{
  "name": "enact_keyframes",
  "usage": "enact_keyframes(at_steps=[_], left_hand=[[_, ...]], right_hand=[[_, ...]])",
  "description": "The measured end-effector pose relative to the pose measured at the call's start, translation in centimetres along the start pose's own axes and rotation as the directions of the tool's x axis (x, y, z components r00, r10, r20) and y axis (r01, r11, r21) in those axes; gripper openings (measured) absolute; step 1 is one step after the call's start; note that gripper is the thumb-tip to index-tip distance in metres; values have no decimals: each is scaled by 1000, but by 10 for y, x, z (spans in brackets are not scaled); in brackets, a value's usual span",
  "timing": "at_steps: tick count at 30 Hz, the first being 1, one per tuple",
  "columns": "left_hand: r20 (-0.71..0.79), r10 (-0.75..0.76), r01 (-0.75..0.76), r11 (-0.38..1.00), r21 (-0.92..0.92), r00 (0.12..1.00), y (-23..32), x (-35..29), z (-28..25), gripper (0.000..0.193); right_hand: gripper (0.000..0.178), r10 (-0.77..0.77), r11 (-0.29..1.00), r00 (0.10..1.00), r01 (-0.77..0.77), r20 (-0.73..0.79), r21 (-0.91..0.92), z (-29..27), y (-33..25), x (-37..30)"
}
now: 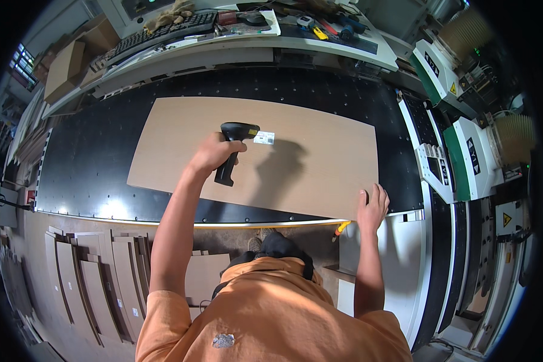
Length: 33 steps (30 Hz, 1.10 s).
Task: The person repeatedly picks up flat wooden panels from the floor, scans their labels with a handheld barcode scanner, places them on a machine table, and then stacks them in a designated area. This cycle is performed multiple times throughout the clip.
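A black handheld barcode scanner is gripped in my left hand, its head pointing at a small white label. That label lies on a large tan board, which rests flat on a black worktable. Over the board the scanner casts a shadow to its right. My right hand lies on the near right corner of the board, fingers stretched and holding nothing.
Behind the table a shelf carries a keyboard, gloves and tools. White and green machine units stand at the right. Below left, several narrow boards lean together. A yellow-handled tool hangs by the front edge.
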<state>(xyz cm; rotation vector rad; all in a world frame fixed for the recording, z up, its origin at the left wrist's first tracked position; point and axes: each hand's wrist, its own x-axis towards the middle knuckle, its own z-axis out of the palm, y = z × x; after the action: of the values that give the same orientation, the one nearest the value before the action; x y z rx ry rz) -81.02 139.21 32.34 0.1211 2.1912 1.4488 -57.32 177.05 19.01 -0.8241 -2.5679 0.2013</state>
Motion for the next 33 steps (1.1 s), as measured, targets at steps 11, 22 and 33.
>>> enact_keyframes(at_steps=[11,22,33], left_hand=[[-72,-60,56,997,-53,996,-1,13,13,28],[-286,-324,273,940,-205,902,-92,-41,-51,29],[-388,-489,230,803,-550,781,-178,-84,-68,30]], right_hand=[[48,-91,995,995,92,-30,39,1,11,23],[38,-57,996,991,48,-123,-77,10,43,105],[72,-245,968,931,220,272,121,-15,-98,20]])
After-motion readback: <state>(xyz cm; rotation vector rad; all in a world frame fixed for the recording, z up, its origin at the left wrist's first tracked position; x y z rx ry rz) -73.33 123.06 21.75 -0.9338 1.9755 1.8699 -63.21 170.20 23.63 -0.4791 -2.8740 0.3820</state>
